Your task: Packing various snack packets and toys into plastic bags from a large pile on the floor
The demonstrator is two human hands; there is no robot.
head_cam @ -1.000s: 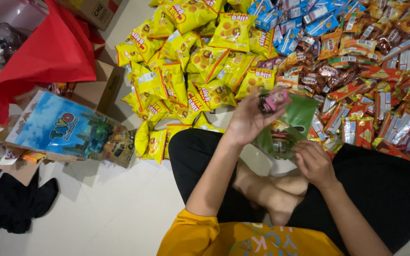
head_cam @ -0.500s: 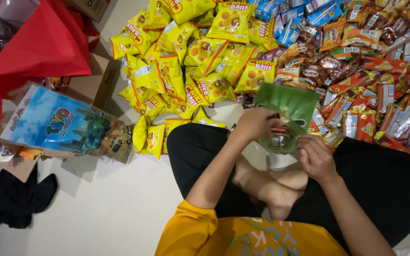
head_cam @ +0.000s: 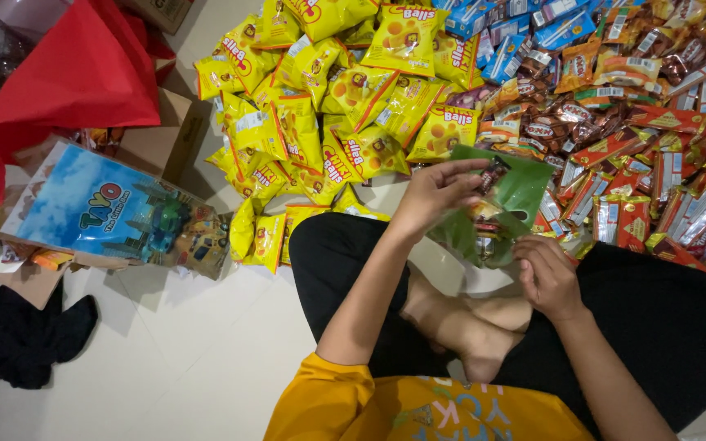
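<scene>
We pinch the top edge of a glossy green plastic bag (head_cam: 516,200) with our left hand (head_cam: 435,192), while our right hand (head_cam: 545,273) grips its lower corner above our lap. Far left of it lie crinkly yellow snack packets (head_cam: 328,122); far right, red and brown wafer wrappers (head_cam: 655,139). A blue printed carton (head_cam: 100,212) sits at the left on the floor (head_cam: 165,359).

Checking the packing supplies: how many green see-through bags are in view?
1. The green bag is held over the lap, the left hand at its mouth and the right hand at its lower edge. Others may lie hidden under the snack packets.
</scene>
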